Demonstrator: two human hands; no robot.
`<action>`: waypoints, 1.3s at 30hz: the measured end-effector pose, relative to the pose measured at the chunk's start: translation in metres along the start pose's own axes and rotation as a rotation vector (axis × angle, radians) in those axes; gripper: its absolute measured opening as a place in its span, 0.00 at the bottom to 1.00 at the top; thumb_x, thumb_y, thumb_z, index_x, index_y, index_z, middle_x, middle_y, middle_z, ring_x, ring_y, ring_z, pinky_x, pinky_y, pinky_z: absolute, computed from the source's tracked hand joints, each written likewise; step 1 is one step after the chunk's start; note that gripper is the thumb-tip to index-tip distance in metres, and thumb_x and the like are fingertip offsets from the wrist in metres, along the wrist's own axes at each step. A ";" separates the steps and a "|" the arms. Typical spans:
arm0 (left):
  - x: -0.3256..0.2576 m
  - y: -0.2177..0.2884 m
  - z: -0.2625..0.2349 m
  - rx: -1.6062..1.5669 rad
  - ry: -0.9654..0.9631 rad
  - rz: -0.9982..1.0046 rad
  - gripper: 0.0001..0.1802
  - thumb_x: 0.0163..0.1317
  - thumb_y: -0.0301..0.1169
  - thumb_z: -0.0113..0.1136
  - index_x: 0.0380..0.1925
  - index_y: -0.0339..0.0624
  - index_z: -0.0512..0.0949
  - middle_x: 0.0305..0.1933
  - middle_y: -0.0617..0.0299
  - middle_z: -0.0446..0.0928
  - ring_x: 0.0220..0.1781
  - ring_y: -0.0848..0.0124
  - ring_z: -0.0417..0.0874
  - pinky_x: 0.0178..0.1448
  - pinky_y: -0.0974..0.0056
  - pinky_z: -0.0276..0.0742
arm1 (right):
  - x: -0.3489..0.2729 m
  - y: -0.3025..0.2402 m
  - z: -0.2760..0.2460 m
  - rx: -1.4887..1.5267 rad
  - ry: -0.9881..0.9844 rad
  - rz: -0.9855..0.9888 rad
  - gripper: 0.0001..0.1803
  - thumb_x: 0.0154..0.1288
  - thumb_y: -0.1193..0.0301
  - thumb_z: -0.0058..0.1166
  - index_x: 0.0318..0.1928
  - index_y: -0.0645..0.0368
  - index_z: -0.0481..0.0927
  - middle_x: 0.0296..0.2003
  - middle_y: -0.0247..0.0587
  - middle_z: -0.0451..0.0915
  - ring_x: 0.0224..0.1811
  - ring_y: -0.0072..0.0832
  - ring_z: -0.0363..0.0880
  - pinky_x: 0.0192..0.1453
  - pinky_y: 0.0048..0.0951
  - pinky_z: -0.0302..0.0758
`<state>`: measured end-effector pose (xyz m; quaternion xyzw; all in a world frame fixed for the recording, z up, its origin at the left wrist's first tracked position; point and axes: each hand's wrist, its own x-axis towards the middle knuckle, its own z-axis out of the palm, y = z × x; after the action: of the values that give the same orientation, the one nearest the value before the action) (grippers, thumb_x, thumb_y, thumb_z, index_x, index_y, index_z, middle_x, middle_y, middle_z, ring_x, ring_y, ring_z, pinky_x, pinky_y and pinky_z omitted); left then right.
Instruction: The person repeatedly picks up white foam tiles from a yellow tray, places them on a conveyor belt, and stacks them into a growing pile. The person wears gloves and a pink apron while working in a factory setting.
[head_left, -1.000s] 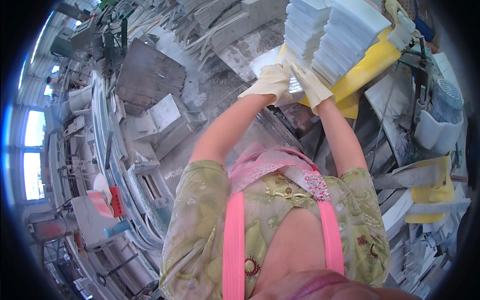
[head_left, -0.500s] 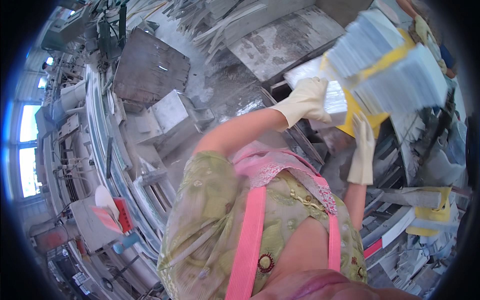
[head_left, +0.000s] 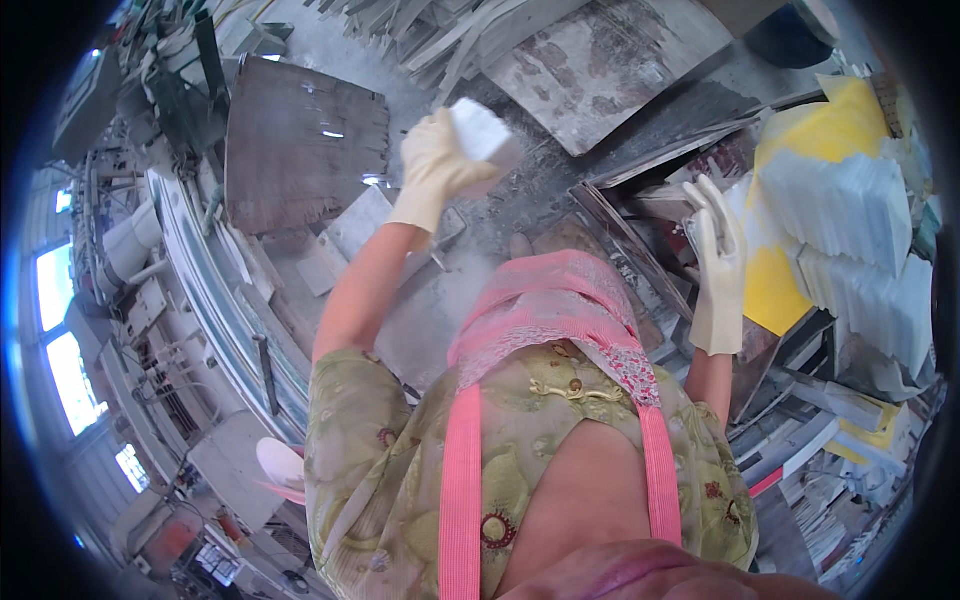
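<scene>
My left hand (head_left: 432, 160), in a cream rubber glove, is closed around a white block (head_left: 482, 130) and holds it up to the left of centre. Whether the block is one piece or several thin slabs pressed together, I cannot tell. On the right, my gloved right hand (head_left: 715, 235) has its fingers stretched out with nothing seen in them. It is just left of a yellow sheet (head_left: 778, 292). Leaning rows of thin pale slabs (head_left: 835, 205) stand on and beside that sheet.
A worn brown board (head_left: 305, 145) stands at the upper left, near a long rail (head_left: 215, 285) of a machine. A large stained panel (head_left: 605, 70) lies at the far side, with a pile of thin strips (head_left: 440, 50) beside it. A dark bucket (head_left: 793, 35) is at the upper right.
My left hand has moved left, away from the pale slabs, carrying the white block. My right hand stays near the yellow sheet. Another person's gloved hand at the upper right is out of view.
</scene>
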<state>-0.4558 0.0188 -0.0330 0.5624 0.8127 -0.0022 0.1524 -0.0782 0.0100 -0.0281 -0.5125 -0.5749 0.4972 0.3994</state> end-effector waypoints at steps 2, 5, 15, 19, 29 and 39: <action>0.024 -0.031 0.000 0.079 -0.020 -0.084 0.49 0.32 0.54 0.81 0.51 0.33 0.75 0.52 0.42 0.81 0.54 0.50 0.85 0.59 0.55 0.82 | 0.016 -0.002 0.018 -0.070 -0.021 0.003 0.23 0.77 0.74 0.50 0.69 0.67 0.72 0.59 0.50 0.82 0.63 0.30 0.79 0.71 0.31 0.69; 0.067 -0.056 0.000 0.167 -0.049 -0.119 0.51 0.32 0.55 0.81 0.54 0.33 0.74 0.54 0.43 0.81 0.56 0.51 0.84 0.61 0.56 0.81 | 0.047 0.007 0.038 -0.043 -0.019 -0.008 0.25 0.75 0.75 0.53 0.70 0.66 0.72 0.59 0.49 0.83 0.61 0.27 0.79 0.68 0.29 0.70; 0.329 0.014 0.015 0.412 -0.115 0.326 0.53 0.31 0.51 0.82 0.56 0.31 0.70 0.51 0.41 0.80 0.53 0.47 0.84 0.58 0.53 0.81 | 0.228 0.124 0.112 0.190 0.168 0.208 0.25 0.77 0.74 0.51 0.71 0.67 0.70 0.57 0.47 0.84 0.56 0.23 0.79 0.64 0.24 0.71; 0.458 0.058 0.046 0.481 -0.110 0.743 0.52 0.35 0.43 0.80 0.61 0.31 0.67 0.48 0.47 0.80 0.49 0.51 0.84 0.58 0.53 0.80 | 0.286 0.151 0.139 0.334 0.242 0.458 0.23 0.78 0.72 0.51 0.69 0.69 0.71 0.56 0.47 0.84 0.57 0.24 0.79 0.65 0.25 0.70; 0.658 0.143 0.096 0.739 -0.001 1.183 0.50 0.49 0.37 0.71 0.71 0.30 0.61 0.65 0.44 0.73 0.70 0.52 0.72 0.75 0.54 0.64 | 0.299 0.199 0.165 0.287 0.358 0.726 0.24 0.81 0.69 0.48 0.69 0.71 0.70 0.56 0.52 0.83 0.59 0.31 0.81 0.68 0.29 0.73; 0.719 0.135 0.113 0.678 0.050 1.329 0.37 0.57 0.33 0.57 0.68 0.27 0.66 0.58 0.48 0.76 0.65 0.56 0.75 0.78 0.50 0.60 | 0.296 0.200 0.199 0.308 0.454 0.843 0.26 0.79 0.66 0.50 0.69 0.70 0.71 0.56 0.51 0.83 0.59 0.32 0.81 0.67 0.31 0.73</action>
<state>-0.5347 0.7050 -0.2981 0.9512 0.2593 -0.1474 -0.0787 -0.2785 0.2661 -0.2760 -0.7304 -0.1365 0.5706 0.3499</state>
